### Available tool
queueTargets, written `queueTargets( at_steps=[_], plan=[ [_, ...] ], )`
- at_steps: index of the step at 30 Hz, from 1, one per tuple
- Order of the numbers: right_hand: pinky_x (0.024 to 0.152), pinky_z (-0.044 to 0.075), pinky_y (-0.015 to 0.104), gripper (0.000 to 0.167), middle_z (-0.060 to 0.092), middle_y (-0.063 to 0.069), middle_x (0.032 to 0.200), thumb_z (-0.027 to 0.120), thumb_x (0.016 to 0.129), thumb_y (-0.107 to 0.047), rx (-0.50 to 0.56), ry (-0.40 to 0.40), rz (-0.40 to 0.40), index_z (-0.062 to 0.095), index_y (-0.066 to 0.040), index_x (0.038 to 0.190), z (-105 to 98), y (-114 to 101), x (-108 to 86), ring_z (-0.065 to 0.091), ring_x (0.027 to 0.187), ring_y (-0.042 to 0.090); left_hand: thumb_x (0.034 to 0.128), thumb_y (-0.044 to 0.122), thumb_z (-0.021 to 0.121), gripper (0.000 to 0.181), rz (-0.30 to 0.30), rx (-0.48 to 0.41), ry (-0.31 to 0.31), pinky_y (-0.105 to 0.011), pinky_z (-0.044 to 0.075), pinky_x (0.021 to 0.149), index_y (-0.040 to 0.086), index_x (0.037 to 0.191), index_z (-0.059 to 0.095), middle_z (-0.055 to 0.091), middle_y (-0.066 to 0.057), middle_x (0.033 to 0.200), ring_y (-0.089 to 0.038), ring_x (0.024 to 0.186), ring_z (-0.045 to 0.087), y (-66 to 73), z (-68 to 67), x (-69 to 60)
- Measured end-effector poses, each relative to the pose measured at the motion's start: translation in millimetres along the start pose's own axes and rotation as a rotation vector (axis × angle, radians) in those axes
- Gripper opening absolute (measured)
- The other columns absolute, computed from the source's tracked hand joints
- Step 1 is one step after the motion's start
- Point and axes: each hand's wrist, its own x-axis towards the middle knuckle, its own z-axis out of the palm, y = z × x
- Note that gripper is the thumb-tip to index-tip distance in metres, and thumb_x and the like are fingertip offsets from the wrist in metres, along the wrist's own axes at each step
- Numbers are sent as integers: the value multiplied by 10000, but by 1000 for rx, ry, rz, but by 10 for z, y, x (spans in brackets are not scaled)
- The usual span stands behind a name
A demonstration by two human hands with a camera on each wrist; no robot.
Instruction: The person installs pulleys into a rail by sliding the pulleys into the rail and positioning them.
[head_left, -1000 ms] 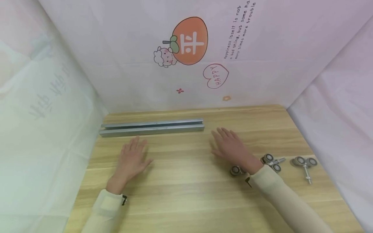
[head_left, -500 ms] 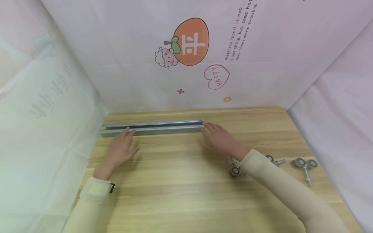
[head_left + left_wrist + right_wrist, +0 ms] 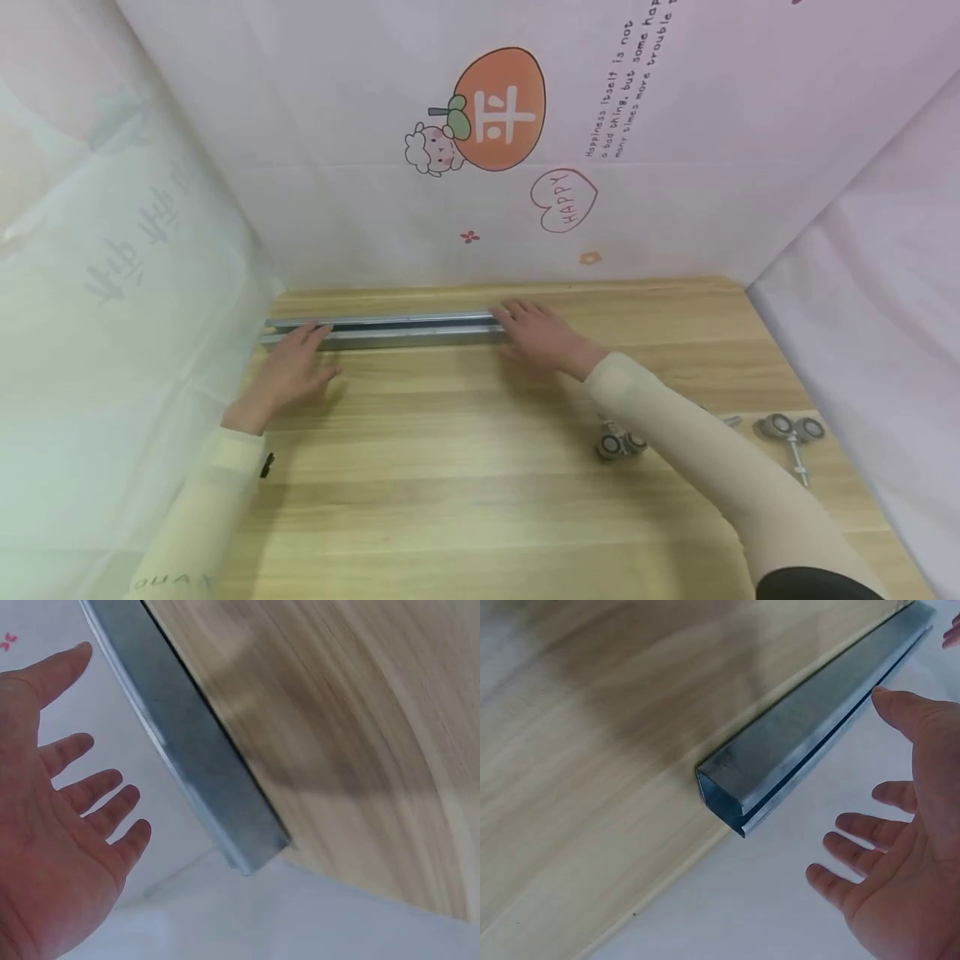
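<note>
Both hands have moved on to the metal rail since a second ago: the left hand [image 3: 288, 371] reaches over its left part and the right hand [image 3: 546, 337] has come in over its right end. The rail [image 3: 408, 336] lies along the far side of the bench [image 3: 450, 467], slot facing up, so this looks like an approach, with no grip taken. The fingers [image 3: 96, 790] of both hands are loosely extended and apart, clamped on nothing; whether the right thumb touches the rail I cannot tell.
</note>
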Motion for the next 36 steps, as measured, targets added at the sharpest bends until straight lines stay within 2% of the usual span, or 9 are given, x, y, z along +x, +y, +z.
queueTargets(
  at_steps=[7,14,23,27,33,36],
  plan=[
    [1273,316,531,773,415,235,1634,696,1037,-345,107,-53,2,328,-15,1632,-66,73,236,398,1516,400,983,311,771,848,-39,-106,-29,-731,293,1194,-54,1603,323,258,-402,1637,-604,1476,295,-242,58,147],
    [1264,334,522,778,410,235,1641,720,1025,-316,177,-90,9,335,-28,1636,-32,125,360,414,1509,400,965,286,797,871,11,-108,-14,-735,276,1200,-54,1604,313,273,-400,1630,-607,1477,290,-356,78,291],
    [1282,310,489,784,394,206,1660,724,1023,-279,174,-114,22,313,-52,1650,-4,111,548,378,1537,364,921,279,833,905,38,-63,-41,-731,251,1212,-75,1586,331,276,-426,1609,-626,1460,294,-463,7,461],
    [1281,316,479,772,391,194,1665,724,1022,-263,180,-127,40,322,-72,1652,26,119,620,374,1541,353,905,293,847,928,42,-60,-57,-732,240,1214,-84,1580,334,288,-437,1594,-636,1447,302,-538,40,517],
    [1259,355,482,745,462,227,1608,727,1019,-257,146,-139,6,362,-29,1626,141,142,655,446,1489,378,923,285,829,921,0,-124,-96,-722,201,1231,-71,1600,316,259,-415,1623,-614,1483,258,-582,116,554],
    [1250,369,485,740,480,229,1590,729,1016,-257,133,-134,13,371,-25,1620,170,155,659,472,1466,381,926,282,826,908,10,-104,-92,-701,217,1239,-73,1596,327,293,-399,1619,-596,1484,285,-591,137,599]
  ],
)
